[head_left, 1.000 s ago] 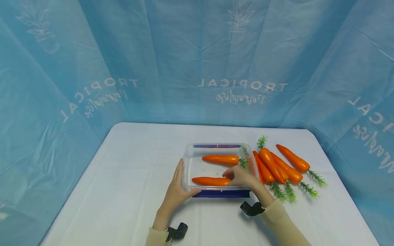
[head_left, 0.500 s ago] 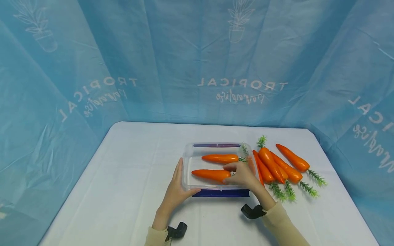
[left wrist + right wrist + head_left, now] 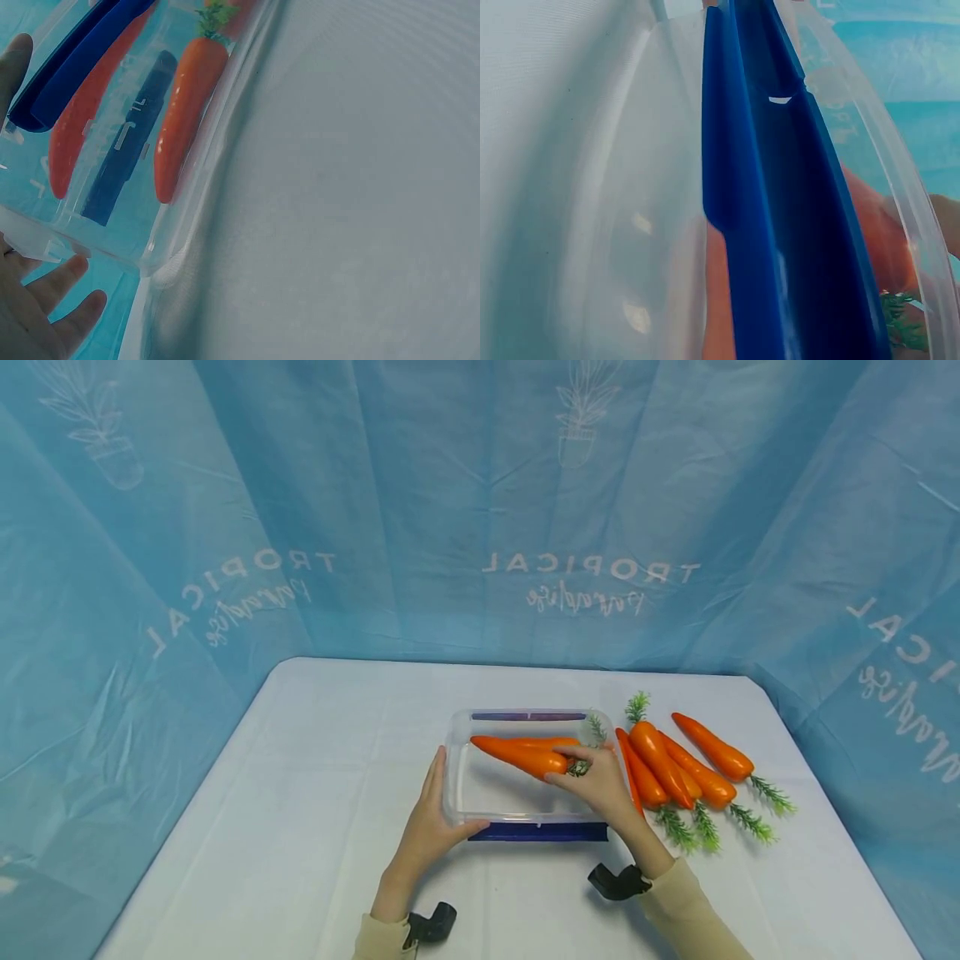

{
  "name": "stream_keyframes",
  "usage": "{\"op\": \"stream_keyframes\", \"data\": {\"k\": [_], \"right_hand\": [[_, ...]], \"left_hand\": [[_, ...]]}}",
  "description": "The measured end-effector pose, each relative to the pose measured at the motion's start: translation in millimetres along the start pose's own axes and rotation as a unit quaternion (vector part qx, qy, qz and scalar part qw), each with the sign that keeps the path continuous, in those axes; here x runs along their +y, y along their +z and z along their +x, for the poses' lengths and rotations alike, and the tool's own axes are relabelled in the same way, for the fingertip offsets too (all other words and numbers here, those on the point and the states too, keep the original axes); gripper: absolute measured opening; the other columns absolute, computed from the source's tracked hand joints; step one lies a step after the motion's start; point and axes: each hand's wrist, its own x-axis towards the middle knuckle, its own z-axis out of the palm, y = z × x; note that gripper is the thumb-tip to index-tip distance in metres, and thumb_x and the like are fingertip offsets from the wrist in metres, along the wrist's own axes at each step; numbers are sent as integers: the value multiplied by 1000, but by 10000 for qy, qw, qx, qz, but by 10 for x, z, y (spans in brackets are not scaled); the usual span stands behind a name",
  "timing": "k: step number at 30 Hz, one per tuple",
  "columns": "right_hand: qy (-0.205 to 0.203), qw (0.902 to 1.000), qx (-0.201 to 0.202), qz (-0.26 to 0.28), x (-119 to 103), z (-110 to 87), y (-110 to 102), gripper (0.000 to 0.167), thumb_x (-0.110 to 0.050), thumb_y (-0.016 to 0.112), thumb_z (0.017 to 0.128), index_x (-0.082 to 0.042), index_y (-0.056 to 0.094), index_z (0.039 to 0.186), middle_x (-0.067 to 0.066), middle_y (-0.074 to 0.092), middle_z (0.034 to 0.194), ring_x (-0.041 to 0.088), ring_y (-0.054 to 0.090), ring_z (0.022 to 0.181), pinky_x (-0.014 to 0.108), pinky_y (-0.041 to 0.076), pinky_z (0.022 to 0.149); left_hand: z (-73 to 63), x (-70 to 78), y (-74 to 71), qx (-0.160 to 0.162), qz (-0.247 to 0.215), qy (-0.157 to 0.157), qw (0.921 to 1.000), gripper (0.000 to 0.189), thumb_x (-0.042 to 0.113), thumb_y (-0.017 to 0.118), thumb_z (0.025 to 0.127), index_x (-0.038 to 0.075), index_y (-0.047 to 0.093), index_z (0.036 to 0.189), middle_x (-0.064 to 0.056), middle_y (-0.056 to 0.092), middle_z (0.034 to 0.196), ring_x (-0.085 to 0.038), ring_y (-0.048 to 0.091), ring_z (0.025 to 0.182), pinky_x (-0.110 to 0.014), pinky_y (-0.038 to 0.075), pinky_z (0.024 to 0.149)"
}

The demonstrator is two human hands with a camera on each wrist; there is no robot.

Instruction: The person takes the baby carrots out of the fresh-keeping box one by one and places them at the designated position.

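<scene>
My right hand [image 3: 600, 781] pinches an orange carrot [image 3: 521, 756] near its leafy end, over the inside of a clear plastic food container [image 3: 517, 817]. The held carrot slants, its tip pointing left, and overlaps a second carrot [image 3: 558, 742] lying in the back part of the container. Along the container's left wall, my left hand [image 3: 429, 827] rests with straight fingers, its thumb at the front left corner. The left wrist view shows its fingertips [image 3: 90, 304] spread by the container's end. A blue clip latch [image 3: 787, 195] on the front fills much of the right wrist view.
Several more carrots [image 3: 660, 764] with green tops lie in a loose pile right of the container, some close against its wall. Under everything is a white-covered table [image 3: 337, 760]. A blue printed curtain [image 3: 450, 510] hangs behind and at both sides.
My right hand has raised the carrot from the container's front part and carried it toward the back, where it now overlaps the other carrot. The left hand has stayed in place.
</scene>
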Motion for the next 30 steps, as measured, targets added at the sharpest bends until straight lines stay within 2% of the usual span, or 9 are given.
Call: {"op": "stream_keyframes", "data": {"k": [2, 4, 7, 9, 13, 15, 21, 27, 30], "right_hand": [[-121, 9998, 132, 65, -7, -1, -10, 41, -16, 83, 71, -2, 72, 108, 18, 71, 107, 32, 65, 91, 55, 42, 98], [-217, 9994, 226, 123, -18, -3, -25, 41, -16, 83, 72, -4, 72, 109, 18, 71, 109, 34, 64, 102, 63, 32, 106], [-319, 9986, 363, 214, -42, -7, -57, 39, -16, 83, 72, -6, 72, 109, 16, 71, 110, 33, 64, 104, 59, 40, 102], [-372, 9980, 461, 242, -66, -17, -83, 38, -16, 83, 73, -6, 72, 109, 16, 71, 109, 32, 65, 103, 55, 49, 93], [-424, 9964, 659, 337, -113, -55, -147, 37, -14, 82, 73, -5, 72, 108, 14, 72, 107, 30, 65, 101, 52, 53, 89], [-388, 9958, 736, 381, -134, -79, -185, 37, -13, 81, 74, -5, 72, 109, 13, 72, 107, 27, 65, 101, 45, 55, 88], [-92, 9944, 936, 474, -198, -136, -338, 39, -15, 81, 75, -6, 71, 111, 11, 70, 112, 17, 61, 101, 16, 52, 83], [71, 9914, 1283, 261, -247, -161, -490, 38, -16, 81, 75, -7, 71, 111, 13, 70, 111, 11, 59, 95, 20, 53, 81], [218, 9893, 1419, 265, -228, -181, -544, 38, -16, 81, 76, -7, 71, 111, 14, 70, 109, 4, 57, 89, 11, 50, 77]], "left_hand": [[2, 4, 5, 25, 37, 49, 10000, 119, 47, 82, 68, 30, 3, 154, -2, 12, 162, -30, 27, 144, -59, 27, 113], [7, 12, 7, 50, 56, 107, 9999, 119, 47, 83, 68, 29, 3, 154, -3, 12, 162, -31, 27, 144, -59, 28, 113], [14, 17, 8, 75, 73, 170, 9998, 119, 46, 83, 68, 27, 3, 155, -6, 13, 162, -32, 26, 144, -59, 28, 113], [17, 20, 6, 73, 66, 150, 9998, 120, 46, 83, 67, 27, 4, 155, -6, 13, 162, -33, 25, 145, -59, 27, 113], [12, 13, 0, 42, 70, 52, 10000, 120, 47, 83, 67, 29, 3, 154, -5, 12, 162, -32, 24, 145, -59, 27, 113], [9, 4, -1, 24, 61, -10, 10000, 120, 47, 83, 67, 30, 2, 154, -3, 11, 162, -31, 24, 146, -59, 26, 114], [9, -2, 3, -11, 43, -58, 10000, 120, 46, 83, 67, 31, 1, 154, -2, 10, 162, -29, 22, 146, -57, 25, 115], [14, -10, 6, -39, 51, -96, 9999, 120, 48, 82, 67, 32, 1, 154, 0, 10, 162, -26, 19, 148, -55, 23, 117], [14, -18, 11, -34, 68, -80, 9999, 120, 48, 82, 68, 33, 1, 153, 0, 10, 162, -26, 18, 148, -55, 23, 117]]}}
